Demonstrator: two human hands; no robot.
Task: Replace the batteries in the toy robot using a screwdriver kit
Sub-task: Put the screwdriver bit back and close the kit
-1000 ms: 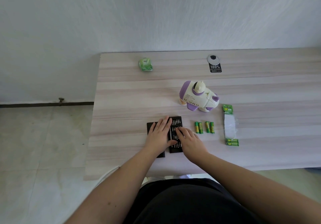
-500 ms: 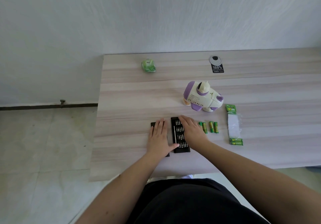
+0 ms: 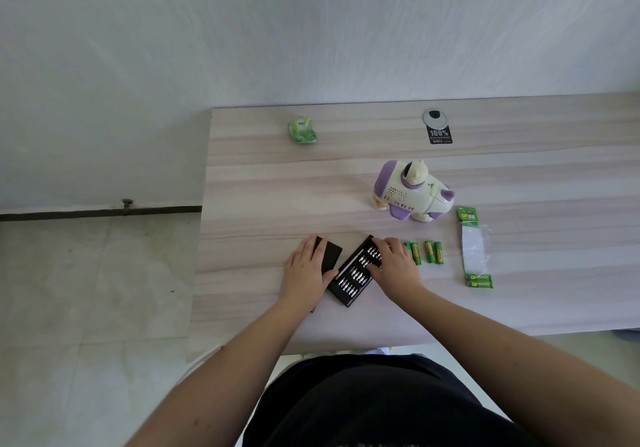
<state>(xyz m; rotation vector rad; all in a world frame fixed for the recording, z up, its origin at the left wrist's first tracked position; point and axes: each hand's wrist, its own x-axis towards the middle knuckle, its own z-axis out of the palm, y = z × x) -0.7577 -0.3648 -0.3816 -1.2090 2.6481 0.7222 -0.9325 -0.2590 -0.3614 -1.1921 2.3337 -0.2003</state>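
The white and purple toy robot (image 3: 412, 193) lies on its side on the wooden table (image 3: 263, 197). Nearer the front edge, the black screwdriver kit is pulled apart. My left hand (image 3: 304, 273) lies flat on the black cover (image 3: 330, 254), thumb against the bit tray (image 3: 351, 280). That tray sits diagonally, rows of metal bits showing. My right hand (image 3: 394, 266) grips the tray's far end, fingers curled over the bits. Several loose green batteries (image 3: 424, 252) lie just right of that hand.
An opened battery pack (image 3: 474, 249) with two batteries left at its near end lies right of the loose ones. A green packet (image 3: 302, 130) and a cable grommet (image 3: 435, 117) with a black sticker sit near the table's back edge. The table's left edge drops to tiled floor.
The bit tray has swung from straight to diagonal, its far end moving right under my right hand. My left hand has stayed on the cover.
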